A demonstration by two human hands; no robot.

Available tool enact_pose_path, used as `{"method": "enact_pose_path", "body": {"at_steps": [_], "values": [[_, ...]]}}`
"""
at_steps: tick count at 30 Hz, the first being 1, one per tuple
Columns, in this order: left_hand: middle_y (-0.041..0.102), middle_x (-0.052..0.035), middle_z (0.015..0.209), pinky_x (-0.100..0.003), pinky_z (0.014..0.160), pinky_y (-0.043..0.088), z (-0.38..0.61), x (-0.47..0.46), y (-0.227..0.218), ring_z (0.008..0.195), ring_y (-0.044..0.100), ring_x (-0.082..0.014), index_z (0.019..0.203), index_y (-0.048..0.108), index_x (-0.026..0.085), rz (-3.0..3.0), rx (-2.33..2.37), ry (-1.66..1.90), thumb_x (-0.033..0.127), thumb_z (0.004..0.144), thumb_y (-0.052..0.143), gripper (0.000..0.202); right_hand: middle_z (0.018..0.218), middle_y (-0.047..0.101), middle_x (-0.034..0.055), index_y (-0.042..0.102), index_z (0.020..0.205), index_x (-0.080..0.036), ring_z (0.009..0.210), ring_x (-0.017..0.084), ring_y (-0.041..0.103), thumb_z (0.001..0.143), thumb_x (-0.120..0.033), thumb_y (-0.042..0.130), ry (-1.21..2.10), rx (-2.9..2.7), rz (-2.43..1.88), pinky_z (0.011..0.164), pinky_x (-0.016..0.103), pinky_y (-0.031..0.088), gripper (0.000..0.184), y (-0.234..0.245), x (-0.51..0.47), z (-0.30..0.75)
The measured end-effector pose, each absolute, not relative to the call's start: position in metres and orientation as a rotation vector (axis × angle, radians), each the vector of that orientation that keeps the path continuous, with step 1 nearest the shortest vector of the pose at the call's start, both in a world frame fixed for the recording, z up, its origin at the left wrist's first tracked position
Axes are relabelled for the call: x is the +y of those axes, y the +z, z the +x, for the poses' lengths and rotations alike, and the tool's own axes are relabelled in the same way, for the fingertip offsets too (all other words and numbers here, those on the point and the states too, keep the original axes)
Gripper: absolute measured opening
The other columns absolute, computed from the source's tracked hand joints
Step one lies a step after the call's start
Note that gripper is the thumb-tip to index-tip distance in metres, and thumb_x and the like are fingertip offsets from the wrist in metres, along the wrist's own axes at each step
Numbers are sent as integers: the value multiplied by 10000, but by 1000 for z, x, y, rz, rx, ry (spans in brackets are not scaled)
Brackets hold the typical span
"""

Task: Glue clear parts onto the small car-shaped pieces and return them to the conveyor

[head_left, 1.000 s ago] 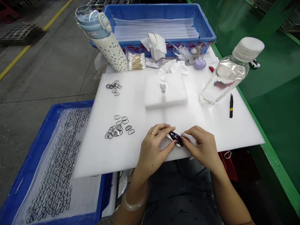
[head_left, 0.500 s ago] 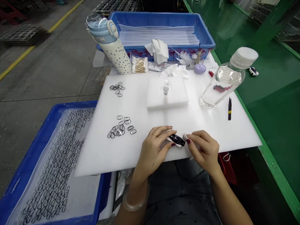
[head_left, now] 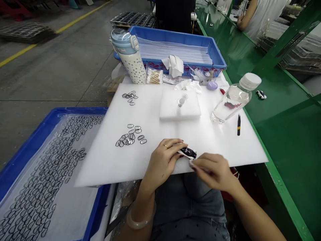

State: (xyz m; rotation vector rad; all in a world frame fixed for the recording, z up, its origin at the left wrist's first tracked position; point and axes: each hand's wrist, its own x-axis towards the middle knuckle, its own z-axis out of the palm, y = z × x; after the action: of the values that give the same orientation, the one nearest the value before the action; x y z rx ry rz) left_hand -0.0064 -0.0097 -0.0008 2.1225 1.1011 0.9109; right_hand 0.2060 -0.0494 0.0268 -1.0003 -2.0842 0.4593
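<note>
Near the front edge of the white foam board [head_left: 100, 160], my left hand [head_left: 164, 157] pinches a small white toy car with a black glossy top [head_left: 188, 152] between thumb and fingers. My right hand [head_left: 215, 169] is closed on a small white wipe [head_left: 191, 163], just below and right of the car's end; whether the wipe touches it, I cannot tell. Left of my hands lie loose thin black oval rings [head_left: 131, 136], with a second group of rings [head_left: 130, 96] farther back. A small clear cup [head_left: 182, 100] is on a raised foam block [head_left: 180, 113].
A clear bottle [head_left: 232, 102] and black tweezers [head_left: 238, 125] are on the right. Behind the board stand a dotted tumbler [head_left: 132, 65], cotton swabs [head_left: 154, 76] and a blue bin [head_left: 213, 50]. A blue tray [head_left: 94, 214] of rings lies lower left. Another toy car [head_left: 261, 94] sits on the green bench.
My right hand has moved down and slightly left with the wipe, below the toy car. My left hand keeps its hold on the car. The camera view has shifted, showing another person's arm at upper right.
</note>
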Motion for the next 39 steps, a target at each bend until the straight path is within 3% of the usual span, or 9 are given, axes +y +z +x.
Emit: {"method": "enact_pose_path", "body": {"at_steps": [5,7,13,20,25,27,31,36,39], "values": [[705,-48,1154,-437,929,566,-4,-12,0,1079,625,-235,1171,700,269,2127,1140,930,110,931,525,337,1082,737,79,705,1078,-237,901,249,642,918,-167,615,-180,-1960,-1429,782,443,498,196,48,-32,226],[708,-47,1144,-418,911,573,-4,-11,1,1066,631,-232,1171,702,273,2136,1145,932,119,940,508,338,1143,724,83,709,1052,-234,981,282,621,914,-213,637,-191,-2015,-1415,842,490,450,157,45,-35,221],[705,-45,1142,-404,899,571,-3,-12,3,1062,627,-228,1181,693,283,2148,1132,937,105,943,482,364,1099,733,52,676,1089,-231,971,247,616,914,-281,670,-13,-2136,-1311,834,431,384,182,22,-49,194],[703,-51,1125,-424,904,566,-4,-13,2,1056,617,-233,1158,684,237,2144,1113,902,36,906,536,355,1100,729,80,663,1073,-189,968,252,610,918,-171,635,-80,-2174,-1231,816,421,410,159,21,-52,195],[605,-100,1309,-471,964,547,-6,-14,2,1215,549,-284,1253,636,260,2108,1128,1027,297,914,663,342,1004,739,44,641,1136,-229,843,205,621,896,-98,622,-32,-2124,-1186,775,401,417,275,40,-44,204],[578,-110,1329,-465,963,549,-7,-14,3,1226,546,-285,1258,629,258,2067,1170,1084,364,929,639,346,986,731,41,609,1202,-222,849,201,623,907,-133,626,134,-2157,-1217,771,390,442,309,42,-39,199],[613,-94,1261,-433,918,572,-9,-15,1,1156,595,-265,1190,658,262,2039,1219,1099,336,960,586,252,1053,715,71,554,1317,-205,877,217,623,933,-196,582,370,-2283,-1302,770,401,478,386,33,-33,181],[622,-76,1243,-440,909,585,-8,-16,0,1149,593,-262,1178,659,278,2058,1243,1109,301,953,584,238,1013,722,57,497,1396,-250,868,224,664,912,-256,613,322,-2084,-1398,779,402,526,498,35,-32,218],[627,-69,1229,-436,892,594,-8,-17,0,1132,600,-255,1158,662,285,2061,1247,1107,296,956,576,220,1041,728,58,550,1360,-284,866,247,702,868,-380,680,76,-1728,-1734,813,419,544,518,42,-45,293]]}}
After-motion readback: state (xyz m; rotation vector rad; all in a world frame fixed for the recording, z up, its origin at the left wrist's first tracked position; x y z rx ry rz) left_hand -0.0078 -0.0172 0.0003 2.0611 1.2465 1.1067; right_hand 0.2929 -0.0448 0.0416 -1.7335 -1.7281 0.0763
